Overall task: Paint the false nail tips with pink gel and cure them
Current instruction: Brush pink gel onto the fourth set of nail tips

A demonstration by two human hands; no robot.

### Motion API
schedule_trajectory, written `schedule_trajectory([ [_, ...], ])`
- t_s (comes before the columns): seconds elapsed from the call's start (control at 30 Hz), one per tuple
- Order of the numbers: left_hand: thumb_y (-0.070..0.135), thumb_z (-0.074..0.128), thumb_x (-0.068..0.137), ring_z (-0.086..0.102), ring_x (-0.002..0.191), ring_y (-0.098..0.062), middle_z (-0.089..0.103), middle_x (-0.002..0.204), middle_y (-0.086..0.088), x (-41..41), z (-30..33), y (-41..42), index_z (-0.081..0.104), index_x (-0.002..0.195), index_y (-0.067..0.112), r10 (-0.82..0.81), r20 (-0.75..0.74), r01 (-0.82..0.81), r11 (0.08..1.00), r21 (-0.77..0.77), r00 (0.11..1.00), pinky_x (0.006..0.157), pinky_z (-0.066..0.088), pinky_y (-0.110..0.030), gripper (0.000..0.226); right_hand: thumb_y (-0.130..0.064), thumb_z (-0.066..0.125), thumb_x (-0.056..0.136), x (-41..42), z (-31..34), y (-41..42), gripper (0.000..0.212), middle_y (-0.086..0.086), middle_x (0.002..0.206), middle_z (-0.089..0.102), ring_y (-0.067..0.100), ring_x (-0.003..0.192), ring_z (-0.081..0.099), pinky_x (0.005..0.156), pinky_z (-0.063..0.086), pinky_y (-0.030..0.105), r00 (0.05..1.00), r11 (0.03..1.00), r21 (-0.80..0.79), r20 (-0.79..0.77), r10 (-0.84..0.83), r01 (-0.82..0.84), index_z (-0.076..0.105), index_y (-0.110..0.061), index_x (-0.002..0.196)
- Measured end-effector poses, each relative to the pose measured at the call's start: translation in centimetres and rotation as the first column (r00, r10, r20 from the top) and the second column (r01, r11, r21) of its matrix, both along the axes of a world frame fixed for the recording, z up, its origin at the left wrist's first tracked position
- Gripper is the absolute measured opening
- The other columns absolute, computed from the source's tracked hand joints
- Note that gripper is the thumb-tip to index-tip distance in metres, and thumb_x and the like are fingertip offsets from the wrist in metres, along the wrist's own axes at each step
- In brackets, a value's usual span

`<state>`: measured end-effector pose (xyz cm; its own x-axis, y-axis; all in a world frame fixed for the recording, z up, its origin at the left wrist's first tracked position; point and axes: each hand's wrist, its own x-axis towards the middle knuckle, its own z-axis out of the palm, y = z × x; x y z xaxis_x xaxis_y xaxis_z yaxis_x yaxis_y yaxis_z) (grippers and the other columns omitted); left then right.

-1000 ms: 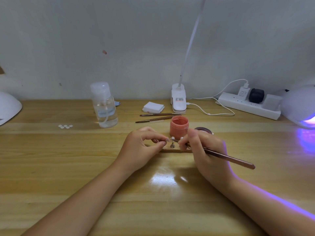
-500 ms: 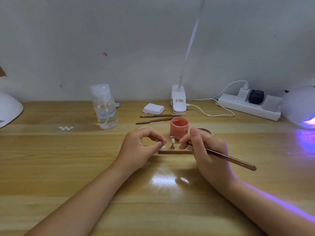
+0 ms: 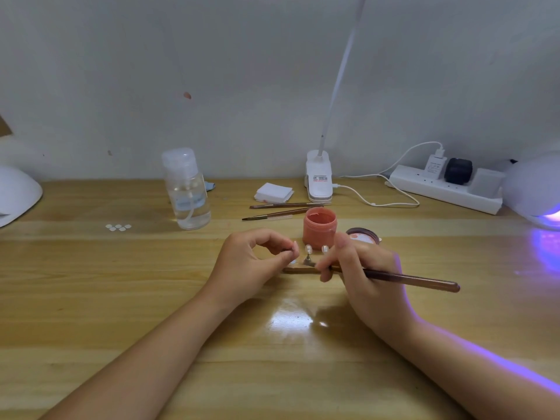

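An open pot of pink gel (image 3: 319,226) stands mid-table, its lid (image 3: 363,235) lying to its right. In front of it a thin brown base strip (image 3: 298,270) carries small stands topped with clear false nail tips (image 3: 308,248). My left hand (image 3: 251,262) pinches a nail tip on its stand between thumb and forefinger at the strip's left end. My right hand (image 3: 360,268) grips a brown brush (image 3: 409,279) like a pen, its bristle end hidden behind the fingers by the strip. A glowing cure lamp (image 3: 536,192) sits at the far right.
A clear pump bottle (image 3: 186,189) stands back left, with several white nail tips (image 3: 118,227) lying left of it. Two spare brushes (image 3: 278,209), white wipes (image 3: 273,191), a clip lamp base (image 3: 318,180) and a power strip (image 3: 445,187) line the back. Another white lamp (image 3: 15,195) sits far left.
My left hand's thumb and forefinger have drawn slightly up and left with the nail tip. My right hand shifted a little lower; the brush stays in it.
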<state>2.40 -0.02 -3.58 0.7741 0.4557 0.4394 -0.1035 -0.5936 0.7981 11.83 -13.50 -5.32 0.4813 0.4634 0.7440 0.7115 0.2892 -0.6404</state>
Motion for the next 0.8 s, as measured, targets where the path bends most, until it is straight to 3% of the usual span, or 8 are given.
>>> schedule_trajectory([
  [0.07, 0.007, 0.075, 0.071, 0.058, 0.067, 0.007, 0.063, 0.06, 0.024, 0.02, -0.09, 0.05, 0.068, 0.068, 0.026, -0.008, 0.0, 0.008, 1.0, 0.0, 1.0, 0.062, 0.04, -0.004, 0.02, -0.024, 0.038, 0.091, -0.16, 0.12, -0.1, 0.045, 0.002, 0.051, 0.057, -0.003, 0.049, 0.051, 0.054, 0.036, 0.008, 0.999, 0.999, 0.023, -0.045, 0.023, -0.022, 0.065, -0.005, 0.06],
  [0.2, 0.008, 0.076, 0.071, 0.057, 0.064, 0.007, 0.063, 0.06, 0.023, 0.14, -0.17, 0.17, 0.068, 0.068, 0.025, -0.017, 0.0, 0.017, 1.0, 0.004, 1.0, 0.06, 0.04, -0.004, 0.018, -0.015, 0.043, 0.095, -0.19, 0.52, 0.16, 0.031, -0.016, 0.059, 0.054, -0.004, 0.052, 0.052, 0.055, 0.034, 0.005, 1.0, 1.0, 0.02, -0.029, -0.006, 0.006, 0.062, -0.013, 0.07],
  [0.3, 0.007, 0.076, 0.07, 0.057, 0.063, 0.007, 0.063, 0.06, 0.023, 0.2, -0.24, 0.2, 0.068, 0.068, 0.025, -0.02, 0.005, 0.02, 1.0, 0.011, 1.0, 0.06, 0.04, -0.004, 0.02, -0.007, 0.044, 0.092, -0.06, 0.47, 0.24, 0.031, -0.019, 0.051, 0.052, -0.005, 0.052, 0.053, 0.056, 0.034, 0.003, 1.0, 1.0, -0.019, -0.027, 0.002, -0.003, 0.064, -0.008, 0.068],
  [0.47, 0.006, 0.075, 0.072, 0.058, 0.065, 0.006, 0.064, 0.062, 0.026, 0.13, -0.26, 0.27, 0.067, 0.067, 0.028, -0.028, 0.014, 0.027, 0.999, 0.016, 1.0, 0.06, 0.041, -0.004, 0.024, -0.027, 0.039, 0.091, -0.08, 0.11, -0.06, 0.047, 0.001, 0.05, 0.056, -0.002, 0.047, 0.05, 0.053, 0.034, 0.006, 0.996, 0.999, 0.023, -0.085, 0.04, -0.038, 0.065, -0.003, 0.059],
  [0.63, 0.007, 0.075, 0.071, 0.056, 0.063, 0.005, 0.064, 0.06, 0.021, 0.3, -0.36, 0.35, 0.069, 0.068, 0.028, -0.011, 0.02, 0.01, 0.999, 0.031, 1.0, 0.06, 0.04, -0.006, 0.022, -0.023, 0.041, 0.092, 0.04, 0.5, 0.3, 0.03, -0.011, 0.064, 0.059, -0.004, 0.062, 0.056, 0.06, 0.04, 0.009, 0.996, 0.999, -0.032, 0.076, -0.038, 0.04, 0.061, -0.019, 0.072],
  [0.8, 0.005, 0.075, 0.071, 0.057, 0.065, 0.005, 0.063, 0.061, 0.026, 0.24, -0.34, 0.36, 0.069, 0.069, 0.028, -0.023, 0.011, 0.023, 0.999, 0.032, 1.0, 0.058, 0.04, -0.005, 0.024, -0.028, 0.042, 0.091, 0.13, -0.05, -0.13, 0.044, 0.003, 0.048, 0.056, 0.007, 0.047, 0.054, 0.05, 0.042, 0.023, 1.0, 1.0, -0.009, -0.019, -0.022, 0.022, 0.064, -0.011, 0.057],
])
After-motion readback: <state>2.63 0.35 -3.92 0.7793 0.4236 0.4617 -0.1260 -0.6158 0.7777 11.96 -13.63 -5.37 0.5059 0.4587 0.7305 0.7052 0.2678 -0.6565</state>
